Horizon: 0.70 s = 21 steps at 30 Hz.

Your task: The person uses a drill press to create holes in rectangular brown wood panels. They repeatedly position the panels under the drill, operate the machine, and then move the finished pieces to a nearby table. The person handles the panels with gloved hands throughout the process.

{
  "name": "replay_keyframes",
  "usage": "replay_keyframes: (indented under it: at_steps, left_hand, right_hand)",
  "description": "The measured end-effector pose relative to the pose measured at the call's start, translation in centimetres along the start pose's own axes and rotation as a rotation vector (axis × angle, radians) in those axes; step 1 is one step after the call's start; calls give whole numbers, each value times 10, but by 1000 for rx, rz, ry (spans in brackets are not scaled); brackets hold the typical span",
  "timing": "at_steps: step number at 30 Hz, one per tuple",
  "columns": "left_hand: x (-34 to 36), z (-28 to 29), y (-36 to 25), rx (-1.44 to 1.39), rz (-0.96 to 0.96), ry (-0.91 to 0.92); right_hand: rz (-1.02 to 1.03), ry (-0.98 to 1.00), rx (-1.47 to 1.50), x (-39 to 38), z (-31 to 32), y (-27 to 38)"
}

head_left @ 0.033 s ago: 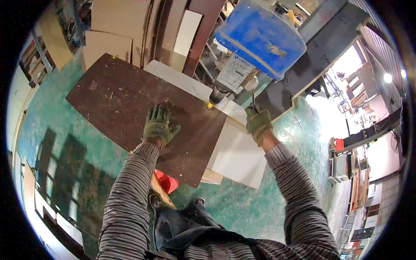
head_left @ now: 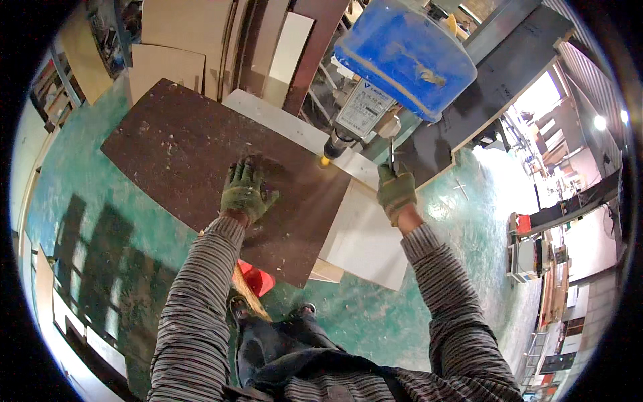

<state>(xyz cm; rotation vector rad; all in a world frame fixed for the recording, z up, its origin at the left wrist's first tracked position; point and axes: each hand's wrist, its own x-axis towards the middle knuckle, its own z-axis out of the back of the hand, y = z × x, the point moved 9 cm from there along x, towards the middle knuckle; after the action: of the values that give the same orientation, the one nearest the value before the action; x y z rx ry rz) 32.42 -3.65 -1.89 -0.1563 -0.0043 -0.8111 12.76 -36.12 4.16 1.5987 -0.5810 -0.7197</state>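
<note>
My left hand (head_left: pixel 245 194), in a green work glove, lies flat on a dark brown board (head_left: pixel 201 157) with its fingers stretched out. My right hand (head_left: pixel 396 187), gloved alike, is closed around the feed handle (head_left: pixel 392 154) of a drill press. The drill press has a scuffed blue housing (head_left: pixel 405 60) and a grey body with a label plate (head_left: pixel 365 107). Below it, the dark chuck (head_left: pixel 339 143) holds a yellow-tipped bit (head_left: pixel 325 161), down at the board near its far right edge. Whether the tip is in the wood, I cannot tell. Light dust or chips speckle the board.
Behind the brown board runs a long pale strip (head_left: pixel 274 120). A white panel (head_left: pixel 365 234) sticks out below its right side. Beneath are a red container (head_left: pixel 256 278) and my feet on the green floor (head_left: pixel 375 315). Large sheets (head_left: pixel 184 33) lean at the back left.
My right hand and forearm have shifted slightly to the left, still on the handle. The left hand stays flat on the board. The whole view has moved a little.
</note>
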Motion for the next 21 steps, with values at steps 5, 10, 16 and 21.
replay_keyframes:
  at_steps: [5, 10, 16, 21]
  left_hand:
    - [3, -3, 3, -62, 8, -111]
    - [3, -3, 0, -64, -19, -14]
    - [4, 0, 0, 10, 15, 10]
    - [7, -9, 0, -12, -49, -55]
  right_hand:
    - [137, -139, 134, 6, 9, -22]
    - [425, -253, -680, -8, -8, -1]
    - [386, -260, -463, -9, -11, -4]
    - [398, -280, -455, -9, -11, -12]
